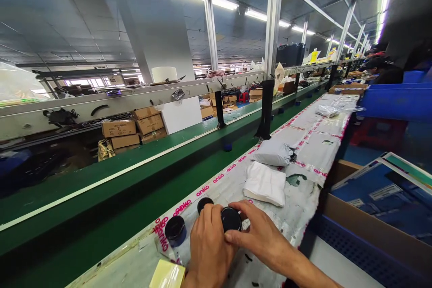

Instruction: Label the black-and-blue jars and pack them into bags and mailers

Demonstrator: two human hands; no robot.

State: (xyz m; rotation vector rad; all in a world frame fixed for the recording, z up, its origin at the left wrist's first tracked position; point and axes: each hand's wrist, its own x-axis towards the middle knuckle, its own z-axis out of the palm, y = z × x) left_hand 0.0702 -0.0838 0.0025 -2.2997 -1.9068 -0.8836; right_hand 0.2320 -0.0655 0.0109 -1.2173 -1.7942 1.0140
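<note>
Bench: white film cover, pink "anko" tape. Over its near end: left hand and right hand, both on one black-topped round container. On its near left edge: two similar containers, one partly hidden; yellow block. Farther along it: folded white bundle. Left of it: green conveyor. Right of it: blue perforated basket.

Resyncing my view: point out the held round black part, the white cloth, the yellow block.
Black part (231,220), head view: its round face.
White cloth (264,183), head view: its upper face.
Yellow block (166,274), head view: its top.
</note>
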